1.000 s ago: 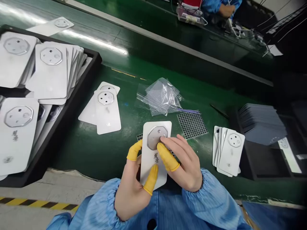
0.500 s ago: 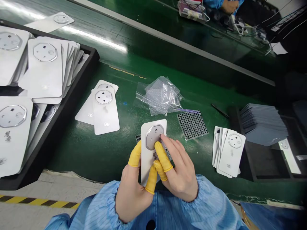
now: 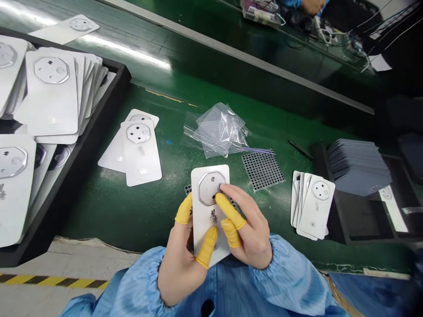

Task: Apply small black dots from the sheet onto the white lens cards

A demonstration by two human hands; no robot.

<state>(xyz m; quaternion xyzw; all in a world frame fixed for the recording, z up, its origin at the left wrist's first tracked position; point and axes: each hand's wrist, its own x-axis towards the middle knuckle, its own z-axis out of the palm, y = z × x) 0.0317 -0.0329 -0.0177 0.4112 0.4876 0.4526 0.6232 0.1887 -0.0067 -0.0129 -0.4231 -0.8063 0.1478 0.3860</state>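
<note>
My left hand [image 3: 185, 259] grips a white panel [image 3: 204, 240] with rounded corners, thumb on its face and fingers at its left edge. Yellow finger cots cover that thumb and a finger. On the panel are a silver octagonal inset [image 3: 206, 189] with small holes and dark printed characters below. My right hand [image 3: 249, 229] is open at the panel's right side. Its yellow-covered index fingertip touches the inset's lower edge by a dark hole; a bare fingertip rests at the inset's right. The bent thumb, also yellow-covered, sits apart from the index tip. A dotted sheet lies partly hidden behind the panel.
Similar panels fill a black tray [image 3: 115, 94] at left; two overlapping panels [image 3: 145, 163] lie beside it. Ahead are clear plastic bags [image 3: 220, 127], purple tweezers [image 3: 256, 150] and a black-dotted sheet [image 3: 263, 169]. At right are stacked panels [image 3: 317, 211] and grey sheets [image 3: 360, 169] in a black tray.
The panel has tilted, so its inset looks brighter. My right thumb has moved away from my left thumb, uncovering the printed characters. The whole view has shifted slightly.
</note>
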